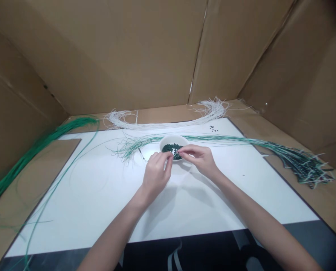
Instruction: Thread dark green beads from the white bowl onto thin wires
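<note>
Over a white bowl (168, 140) of small dark green beads (170, 147), my two hands come close together, fingertips almost meeting. My left hand (156, 171) is closed in a pinch at the bowl's near left side. A thin string with a few dark beads (141, 152) shows just beyond its knuckles and appears to run into that hand. My right hand (200, 158) also pinches, thumb against forefinger, at the bowl's right rim. Whatever sits between its fingertips is too small to make out.
Behind the bowl stretches a bundle of green strings (219, 139), its beaded ends (303, 169) at right. White strings (162, 126) curve along the back of the white board (100, 210). Green strands (43, 148) lie left. Several loose beads (213, 128) are back right. Cardboard walls (114, 56) surround everything.
</note>
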The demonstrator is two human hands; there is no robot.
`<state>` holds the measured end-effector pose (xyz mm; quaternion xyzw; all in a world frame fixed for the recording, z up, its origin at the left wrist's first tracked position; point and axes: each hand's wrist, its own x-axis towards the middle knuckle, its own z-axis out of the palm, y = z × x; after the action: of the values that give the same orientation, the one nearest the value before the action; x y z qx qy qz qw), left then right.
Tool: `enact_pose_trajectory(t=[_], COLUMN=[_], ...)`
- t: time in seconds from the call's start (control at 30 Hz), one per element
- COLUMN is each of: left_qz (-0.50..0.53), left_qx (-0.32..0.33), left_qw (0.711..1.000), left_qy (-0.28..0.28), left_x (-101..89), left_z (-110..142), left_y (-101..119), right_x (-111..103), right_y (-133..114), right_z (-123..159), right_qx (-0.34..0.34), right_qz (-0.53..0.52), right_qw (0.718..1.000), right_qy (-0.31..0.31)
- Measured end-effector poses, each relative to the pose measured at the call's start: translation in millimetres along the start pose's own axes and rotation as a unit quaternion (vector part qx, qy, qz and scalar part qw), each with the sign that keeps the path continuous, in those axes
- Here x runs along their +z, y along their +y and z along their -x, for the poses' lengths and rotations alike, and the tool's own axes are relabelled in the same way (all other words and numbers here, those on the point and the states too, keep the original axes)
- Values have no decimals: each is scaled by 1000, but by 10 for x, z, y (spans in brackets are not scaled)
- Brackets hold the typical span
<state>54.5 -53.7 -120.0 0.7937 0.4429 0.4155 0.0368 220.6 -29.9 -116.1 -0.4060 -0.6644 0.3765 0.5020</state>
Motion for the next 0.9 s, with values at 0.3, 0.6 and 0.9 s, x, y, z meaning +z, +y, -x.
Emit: enact_pose_trajectory(t=[0.3, 0.6, 0.9], left_qz=[11, 28, 6], left_qx=[0, 3, -2], left_qw=[1000, 1000, 1000], left_qy=[21, -5, -21], left_x=[-13, -14, -8], left_z=[7, 9, 0], left_y=[10, -2, 0], right_x=[-1, 42, 31], right_y=[23, 56, 36], right_z=[-11, -9, -2], right_qx=[10, 52, 19], right_qz=[-14, -82, -19], right_qw=[1000, 995, 1000], right_qy=[-16, 5, 11])
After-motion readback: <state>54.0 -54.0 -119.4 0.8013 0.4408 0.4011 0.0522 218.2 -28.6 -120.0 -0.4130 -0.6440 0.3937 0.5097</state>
